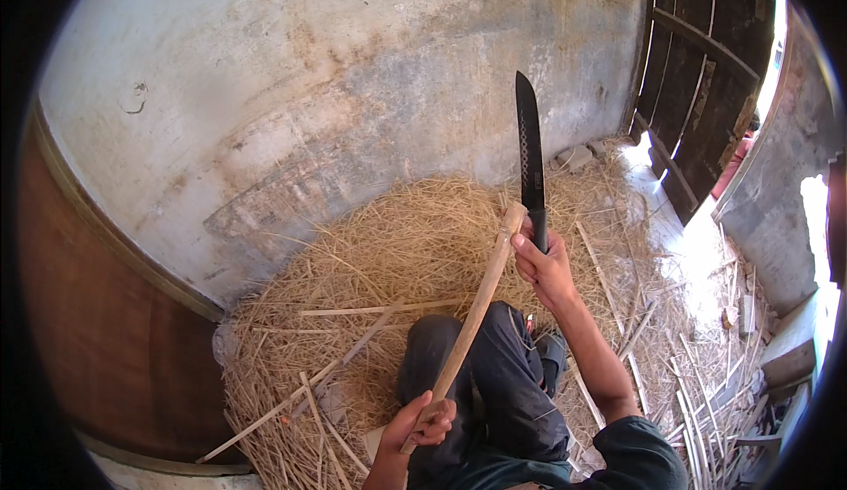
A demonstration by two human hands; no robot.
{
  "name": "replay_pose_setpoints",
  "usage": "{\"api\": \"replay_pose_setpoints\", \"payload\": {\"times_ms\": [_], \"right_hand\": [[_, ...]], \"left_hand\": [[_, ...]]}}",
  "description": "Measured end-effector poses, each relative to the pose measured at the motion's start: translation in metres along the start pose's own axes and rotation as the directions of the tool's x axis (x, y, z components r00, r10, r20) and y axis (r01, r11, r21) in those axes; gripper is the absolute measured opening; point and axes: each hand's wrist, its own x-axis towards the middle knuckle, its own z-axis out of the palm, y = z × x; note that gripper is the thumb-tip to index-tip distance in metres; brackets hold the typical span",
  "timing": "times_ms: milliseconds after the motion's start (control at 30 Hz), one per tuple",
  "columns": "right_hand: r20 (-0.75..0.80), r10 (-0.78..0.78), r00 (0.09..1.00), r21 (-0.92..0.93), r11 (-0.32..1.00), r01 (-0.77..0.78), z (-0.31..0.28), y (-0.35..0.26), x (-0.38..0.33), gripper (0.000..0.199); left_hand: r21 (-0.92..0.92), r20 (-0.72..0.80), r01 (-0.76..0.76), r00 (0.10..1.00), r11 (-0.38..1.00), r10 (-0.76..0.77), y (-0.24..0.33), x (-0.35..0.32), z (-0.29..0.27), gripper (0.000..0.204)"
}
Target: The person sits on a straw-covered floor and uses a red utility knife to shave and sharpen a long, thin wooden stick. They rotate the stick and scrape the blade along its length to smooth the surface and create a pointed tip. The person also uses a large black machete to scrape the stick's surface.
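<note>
left hand (426, 421): fingers closed around the lower end of a bamboo strip (474, 314), which slants up across the knees. right hand (545, 265): fingers clamped on the handle of a dark knife (529, 150), blade upright, just beside the strip's top end. straw (397, 252) covers the floor.

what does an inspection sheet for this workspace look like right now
surface: floor mostly under a straw heap
job's things: bamboo stick slanting over the person's knees; black-bladed knife pointing up
clutter: split bamboo strips scattered at right, more lying on the straw
grippers: left hand shut on the stick's lower end; right hand shut on the knife handle beside the stick's top end
cables: nothing seen
surroundings: stained plaster wall, dark wooden door ajar, brown curved panel at left
</note>
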Motion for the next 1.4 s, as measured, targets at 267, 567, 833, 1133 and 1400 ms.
{"api": "replay_pose_setpoints", "payload": {"times_ms": [267, 567, 833, 1133, 1400], "right_hand": [[0.039, -0.015, 0.999, 0.057, 0.998, 0.013, 0.005, -0.003, -0.007, 0.037], [0.166, -0.359, 0.918, -0.690, 0.623, 0.369, -0.019, -0.008, -0.019, 0.064], [0.519, -0.225, 0.825, -0.842, 0.032, 0.539, -0.024, -0.004, -0.043, 0.035], [0.273, -0.049, 0.961, -0.962, -0.043, 0.271, -0.041, 0.003, -0.022, 0.043], [0.176, -0.320, 0.931, -0.944, -0.325, 0.067, -0.122, 0.010, 0.052, 0.034]], "left_hand": [[0.516, -0.264, -0.010, 0.949, 0.856, 0.170, 0.022, 0.005, 0.033, 0.055], [0.871, -0.392, 0.119, 0.753, 0.476, 0.529, 0.022, -0.004, 0.041, 0.044], [0.944, -0.255, 0.321, 0.585, 0.069, 0.770, 0.023, 0.009, 0.058, 0.046], [0.871, -0.238, 0.487, 0.533, -0.065, 0.812, 0.019, 0.021, 0.063, 0.046], [0.871, -0.284, 0.491, 0.546, -0.026, 0.789, 0.017, 0.008, 0.060, 0.045]]}}
